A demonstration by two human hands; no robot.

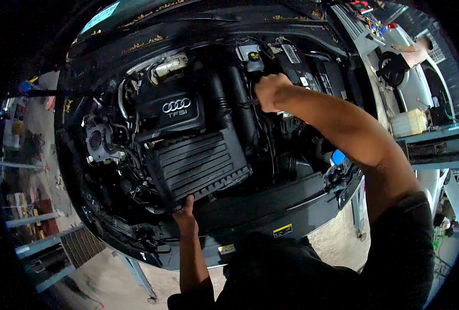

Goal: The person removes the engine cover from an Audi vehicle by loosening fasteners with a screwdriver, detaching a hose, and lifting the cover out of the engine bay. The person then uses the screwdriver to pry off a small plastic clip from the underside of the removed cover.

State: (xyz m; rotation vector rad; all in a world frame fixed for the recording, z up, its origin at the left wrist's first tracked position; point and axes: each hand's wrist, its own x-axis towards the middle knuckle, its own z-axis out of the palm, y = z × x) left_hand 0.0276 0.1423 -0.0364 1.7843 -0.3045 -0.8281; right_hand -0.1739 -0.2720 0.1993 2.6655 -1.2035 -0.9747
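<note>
A car's engine bay lies before me. My left hand (187,219) grips the near edge of the black ribbed air filter housing (198,163). Its thumb rests against the edge, and the other fingers are hidden underneath. Farther back on the right, my right hand (272,92) is closed in a fist beside a thick black air pipe (237,90). Whatever sits inside that fist is hidden from view. A black engine cover (170,111) adjoins the housing on its far side.
Behind my right hand stand a fluid reservoir with a black cap (252,57) and a battery (290,54). A blue cap (338,157) shows below my right forearm. The front panel (255,217) borders the bay. Another person (413,54) is by a white car at right.
</note>
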